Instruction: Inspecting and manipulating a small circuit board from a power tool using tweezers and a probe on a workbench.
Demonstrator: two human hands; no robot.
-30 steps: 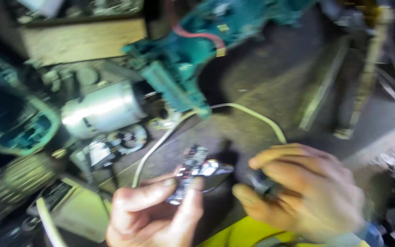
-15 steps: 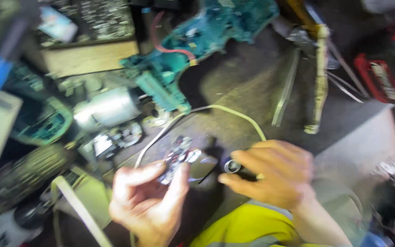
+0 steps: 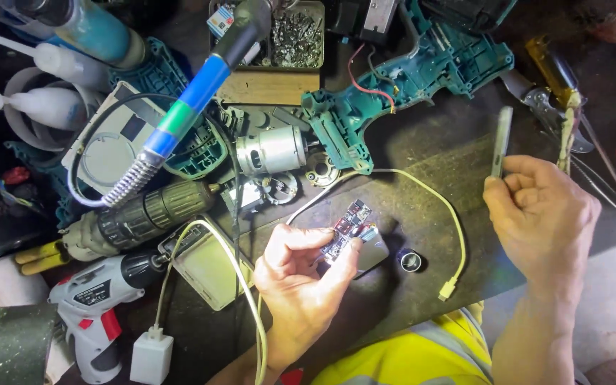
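Observation:
My left hand (image 3: 301, 274) pinches a small circuit board (image 3: 348, 228) with dark chips, held just above a shiny flat metal piece (image 3: 370, 255) on the dark bench. My right hand (image 3: 543, 214) is raised at the right and grips a thin flat metal tool (image 3: 501, 141) by its lower end, the tool pointing up and away. A small black round part (image 3: 409, 261) lies on the bench between the hands. A pale cable (image 3: 422, 187) loops around the board and ends in a plug (image 3: 448, 289) near the bench's front edge.
An opened teal drill housing (image 3: 422, 71) and bare motor (image 3: 272, 151) lie behind the hands. A blue-handled soldering iron (image 3: 201, 85), drill chuck (image 3: 137, 217), grey-and-red screwdriver (image 3: 90, 314), white charger (image 3: 150, 355), screw tray (image 3: 297, 36) and hand tools (image 3: 561, 78) crowd the bench.
My right hand has let go of the small black round part, moved up and to the right, and now holds the thin metal tool. The left hand keeps the circuit board.

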